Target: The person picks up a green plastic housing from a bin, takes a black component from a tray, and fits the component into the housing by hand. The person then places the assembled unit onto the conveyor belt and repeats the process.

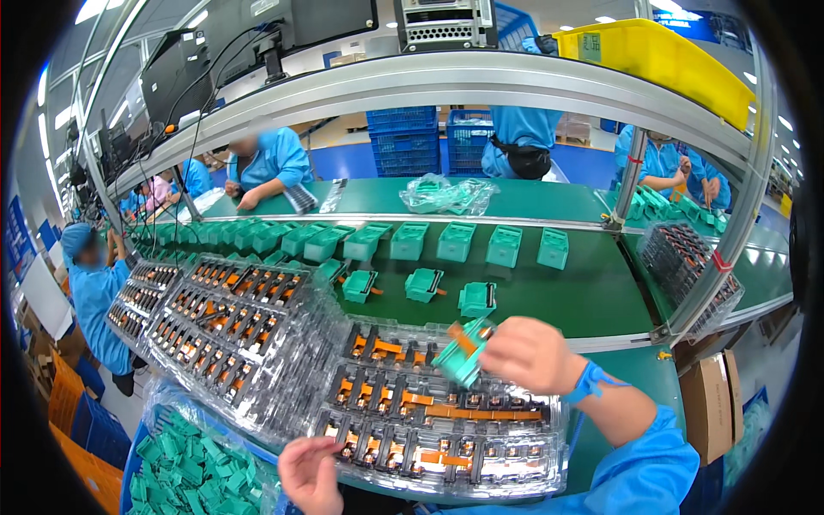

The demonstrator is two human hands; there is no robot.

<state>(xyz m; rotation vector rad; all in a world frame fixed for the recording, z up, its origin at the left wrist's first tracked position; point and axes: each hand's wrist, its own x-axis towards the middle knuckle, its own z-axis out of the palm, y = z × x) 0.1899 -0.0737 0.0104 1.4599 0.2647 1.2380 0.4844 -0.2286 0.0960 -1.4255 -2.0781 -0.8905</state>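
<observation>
My right hand [528, 356] is closed on a green plastic housing [461, 359], with an orange flat ribbon strip lying across it. It holds the part above the right end of a clear plastic tray [515, 481]. Rows of small black parts with orange ribbon strips [485, 413] sit in the tray. My left hand [311, 474] is at the tray's near left corner with its fingers loosely apart and nothing visible in them. Its fingertips are close to the tray edge; whether they touch it, I cannot tell. A blue band circles my right wrist.
A blue crate of green plastic pieces [193, 468] stands at the lower left. More stacked clear trays [223, 326] lie left. Green housings [453, 242] line the conveyor belt [592, 283]. A metal frame [412, 81] crosses overhead. A cardboard box [708, 412] stands right. Other people work beyond.
</observation>
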